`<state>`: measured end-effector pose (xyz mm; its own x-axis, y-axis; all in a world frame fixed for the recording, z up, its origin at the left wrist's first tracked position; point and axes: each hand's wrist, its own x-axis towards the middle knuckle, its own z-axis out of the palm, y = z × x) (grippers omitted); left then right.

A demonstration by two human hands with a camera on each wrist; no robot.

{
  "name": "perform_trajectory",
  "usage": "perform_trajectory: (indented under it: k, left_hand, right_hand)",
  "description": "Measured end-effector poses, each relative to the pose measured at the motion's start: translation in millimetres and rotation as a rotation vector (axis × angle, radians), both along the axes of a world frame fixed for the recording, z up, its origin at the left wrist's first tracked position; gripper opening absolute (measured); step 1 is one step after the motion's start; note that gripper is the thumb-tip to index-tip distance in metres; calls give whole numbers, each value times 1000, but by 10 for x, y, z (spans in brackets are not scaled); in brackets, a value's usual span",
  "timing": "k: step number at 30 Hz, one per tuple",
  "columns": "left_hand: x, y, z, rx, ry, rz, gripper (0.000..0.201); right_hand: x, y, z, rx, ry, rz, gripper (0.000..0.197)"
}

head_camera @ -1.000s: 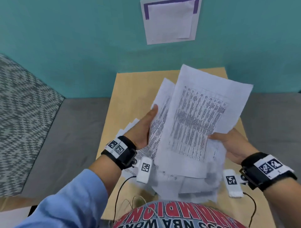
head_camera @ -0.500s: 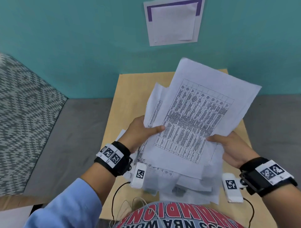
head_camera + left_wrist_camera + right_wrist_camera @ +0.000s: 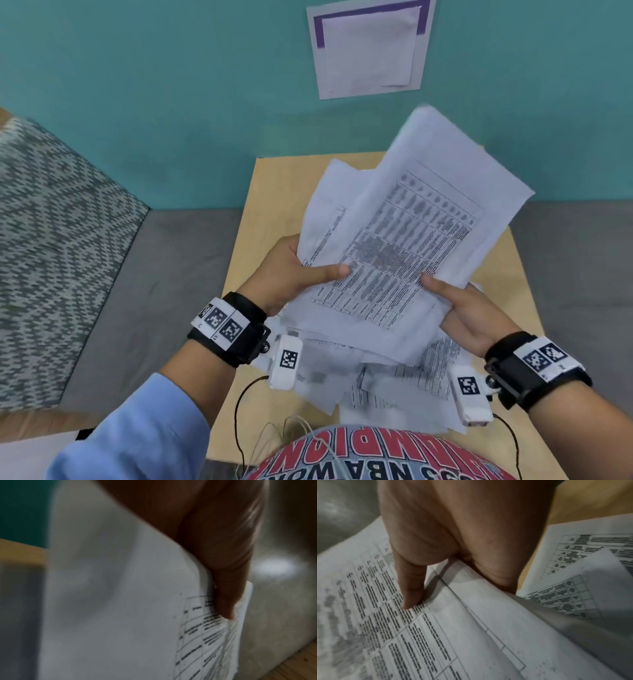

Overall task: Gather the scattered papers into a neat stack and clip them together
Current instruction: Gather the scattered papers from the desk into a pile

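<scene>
A loose sheaf of papers [image 3: 404, 246] is held above the wooden table [image 3: 274, 192], pinched by the left hand [image 3: 291, 274] and right hand [image 3: 469, 315], thumbs on top. Unaligned sheets could be spilled if either pinch is eased.

Even, soft light fills the head view, though the wall [image 3: 137, 85] bows at the edges and the printed sheet [image 3: 404, 246] smears. Both wrist views are dim; the left is mostly out of focus, with a bright glare patch, perhaps reflected lamp light.
</scene>
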<state>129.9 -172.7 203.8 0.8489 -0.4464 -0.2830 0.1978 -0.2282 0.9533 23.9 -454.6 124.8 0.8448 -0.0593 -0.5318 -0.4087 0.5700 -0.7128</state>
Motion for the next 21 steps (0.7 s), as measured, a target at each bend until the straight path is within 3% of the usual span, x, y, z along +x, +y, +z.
perform_trajectory:
  k: [2, 6, 8, 10, 13, 14, 16, 19, 21]
  left_hand:
    - [51, 38, -28, 6, -1, 91, 49]
    - [71, 73, -102, 56, -64, 183, 50]
    - [27, 46, -106, 56, -125, 193, 67]
    - [31, 37, -123, 18, -180, 204, 88]
    - [109, 58, -210, -71, -117, 176, 108]
    - [130, 74, -249, -57, -63, 176, 107]
    - [126, 84, -305, 24, 5, 169, 86]
    - [82, 86, -309, 66, -32, 160, 44]
    - [48, 73, -258, -41, -75, 212, 37]
  right_hand:
    - [18, 24, 81, -73, -43, -14, 56]
    - [37, 35, 274, -409, -180, -39, 55]
    - [48, 5, 332, -507, -257, -87, 64]
    - [56, -43, 383, -517, -324, -156, 71]
    - [58, -115, 404, -427, -308, -128, 61]
    - [54, -127, 391, -427, -268, -70, 58]
    - [37, -147, 347, -508, -212, 10, 54]
    - [-1, -113, 417, -593, -248, -90, 35]
    - [-51, -95, 486, -651, -311, -157, 23]
